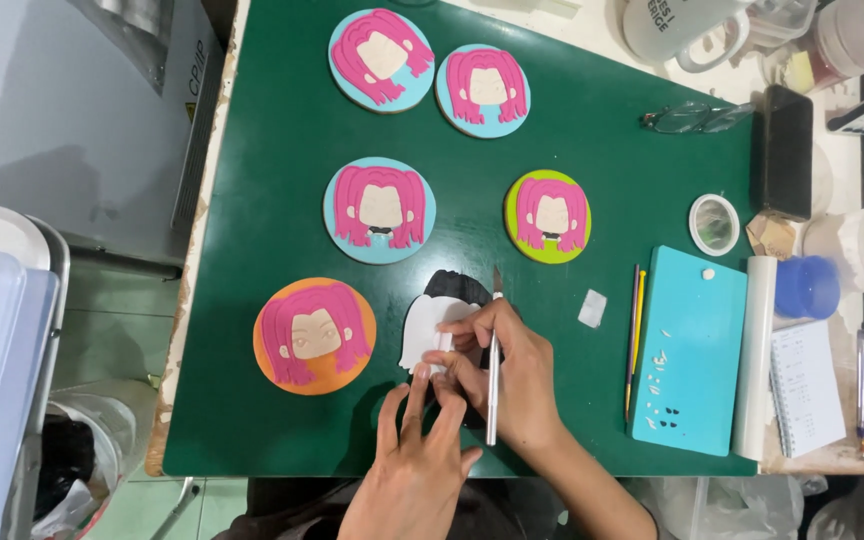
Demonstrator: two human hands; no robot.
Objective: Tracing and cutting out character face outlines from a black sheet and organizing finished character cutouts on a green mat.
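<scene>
A: Where's the white clay piece (430, 330) placed rel. to the hands?

B: It's seen flat on the green cutting mat (282, 120), just ahead of both hands, w/ a black hair-shaped piece (457, 287) touching its far edge. Its long axis is run roughly away from the person. The right hand (507, 370) is laid over its right side, fingertips (449, 322) pinched together on a small white bit; a craft knife (493, 370) is gripped alongside, blade pointed away.

A: And the left hand?

B: The left hand (422, 450) is set just below the piece, fingers spread, tips pressed at its near edge. Nothing is clamped. The right is nearer.

A: Surface, room?

B: Five round pink-haired discs are spread across the mat; the orange one (314, 336) is found just left of the work. To the right, a teal board (687, 350), a white roller (755, 355), a notepad (805, 385) are seen. A cluttered bench edge is shown beyond.
</scene>
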